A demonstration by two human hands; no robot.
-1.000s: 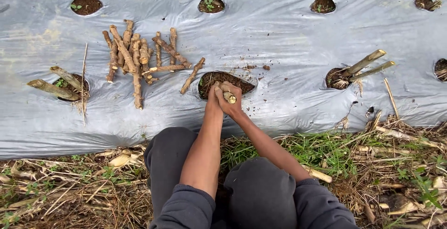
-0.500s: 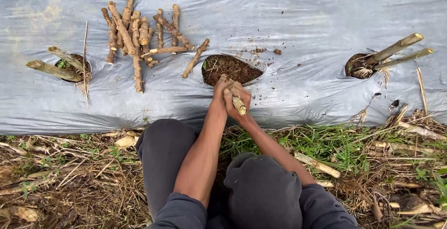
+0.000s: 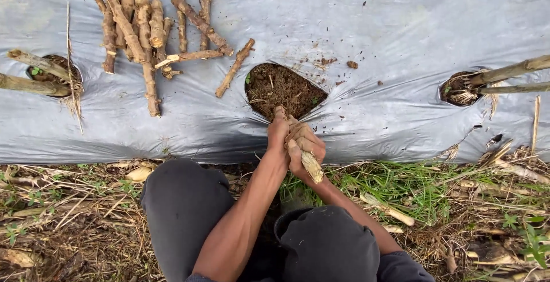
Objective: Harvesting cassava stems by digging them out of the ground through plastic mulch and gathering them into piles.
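Note:
Both my hands grip one short woody stem cutting point(image 3: 312, 167) just below the soil-filled hole point(image 3: 283, 90) cut in the grey plastic sheet point(image 3: 366, 35). My left hand point(image 3: 279, 130) wraps the cutting's upper end near the hole's near rim. My right hand point(image 3: 306, 143) closes around its middle, and the lower end sticks out toward me. A pile of similar brown stem cuttings point(image 3: 152, 27) lies on the sheet, up and to the left of the hole.
Two stems point(image 3: 31, 73) stand slanted in a hole at the left edge, and two more stems point(image 3: 507, 78) in a hole at the right. Grass and dry stalks point(image 3: 447, 202) cover the ground below the sheet. My bent knees point(image 3: 183, 202) are in dark trousers.
The view has dropped and closed in on the hole. My hands have drawn back from over the soil to its near rim, still gripping the cutting.

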